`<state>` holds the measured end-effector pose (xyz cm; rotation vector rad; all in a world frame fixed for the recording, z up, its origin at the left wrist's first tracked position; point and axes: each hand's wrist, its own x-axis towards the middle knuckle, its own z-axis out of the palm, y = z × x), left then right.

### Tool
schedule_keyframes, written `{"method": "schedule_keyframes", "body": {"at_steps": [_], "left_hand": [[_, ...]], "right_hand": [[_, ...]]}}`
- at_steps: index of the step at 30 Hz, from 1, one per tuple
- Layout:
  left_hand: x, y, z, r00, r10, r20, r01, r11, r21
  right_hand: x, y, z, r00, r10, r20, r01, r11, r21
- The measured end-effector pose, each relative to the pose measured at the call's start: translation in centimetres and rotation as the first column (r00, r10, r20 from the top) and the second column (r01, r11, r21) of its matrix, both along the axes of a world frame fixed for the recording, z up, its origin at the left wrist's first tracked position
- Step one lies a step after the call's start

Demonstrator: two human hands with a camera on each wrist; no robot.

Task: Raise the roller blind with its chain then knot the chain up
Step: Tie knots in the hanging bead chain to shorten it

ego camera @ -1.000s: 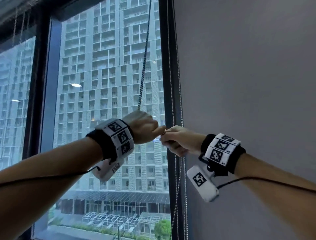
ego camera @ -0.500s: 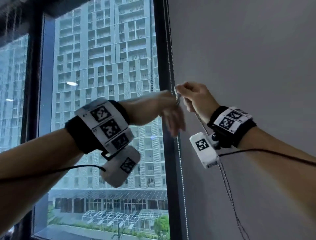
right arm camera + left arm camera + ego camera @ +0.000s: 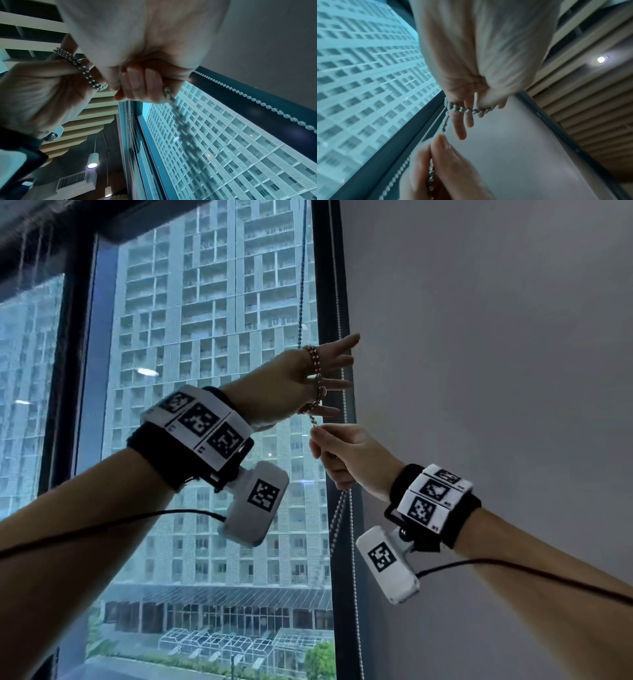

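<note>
Metal bead chain (image 3: 317, 378) looped over spread left hand (image 3: 301, 381) mid-frame; right hand (image 3: 346, 453) pinching slack below. Knotting underway; next, thread slack through loop.

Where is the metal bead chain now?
In the head view, the chain wraps the left hand fingers, running down into the right hand, beside the window frame.

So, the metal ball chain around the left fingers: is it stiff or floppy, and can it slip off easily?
Probably floppy: the ball chain bends closely around the straight fingers of the left hand and hangs slack under the right hand. The smooth, round beads look slippery, so the loop may slide off the open fingers unless the right hand's pinch keeps it tight.
</note>
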<state>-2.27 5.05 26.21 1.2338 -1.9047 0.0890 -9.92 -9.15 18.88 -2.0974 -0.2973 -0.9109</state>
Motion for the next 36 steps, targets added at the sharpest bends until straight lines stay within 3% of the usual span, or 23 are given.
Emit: {"method": "schedule_keyframes", "body": {"at_steps": [5, 6, 8, 10, 13, 16, 19, 26, 32, 36], "left_hand": [[0.6, 0.5, 1.2, 0.925, 0.278, 0.26, -0.257, 0.96, -0.112], [0.9, 0.4, 1.3, 0.87, 0.357, 0.341, -0.318, 0.934, -0.164], [1.4, 0.0, 1.3, 0.694, 0.534, 0.483, -0.436, 0.846, -0.308], [1.9, -0.6, 1.0, 0.562, 0.632, 0.534, -0.495, 0.774, -0.395], [2.3, -1.3, 0.5, 0.46, 0.675, 0.577, -0.533, 0.73, -0.429], [2.4, -1.4, 0.5, 0.372, 0.684, 0.628, -0.551, 0.707, -0.443], [2.2, -1.0, 0.4, 0.348, 0.666, 0.66, -0.555, 0.714, -0.427], [1.0, -0.6, 0.5, 0.332, 0.615, 0.715, -0.546, 0.743, -0.386], [1.2, -0.5, 0.7, 0.339, 0.606, 0.719, -0.534, 0.754, -0.383], [1.3, -1.2, 0.4, 0.324, 0.625, 0.71, -0.515, 0.746, -0.423]], "right_hand": [[-0.9, 0.7, -1.2, 0.998, -0.019, -0.058, 0.018, 1.0, -0.021], [-1.1, 1.0, -1.4, 0.998, -0.016, -0.064, 0.014, 0.999, -0.036], [-1.5, 1.5, -1.6, 0.999, -0.038, -0.034, 0.035, 0.995, -0.093], [-2.0, 2.0, -1.5, 0.987, -0.141, 0.081, 0.156, 0.96, -0.232], [-2.4, 2.4, -0.9, 0.915, -0.279, 0.292, 0.382, 0.833, -0.4], [-2.4, 2.1, -0.5, 0.82, -0.367, 0.44, 0.547, 0.731, -0.409], [-2.2, 1.5, -0.2, 0.739, -0.396, 0.546, 0.601, 0.753, -0.267], [-0.2, 2.4, 0.7, 0.669, -0.396, 0.629, 0.567, 0.819, -0.088], [0.7, 2.3, 1.0, 0.747, -0.357, 0.56, 0.329, 0.931, 0.156], [1.4, 2.2, 1.0, 0.792, -0.336, 0.509, 0.212, 0.934, 0.286]]}}
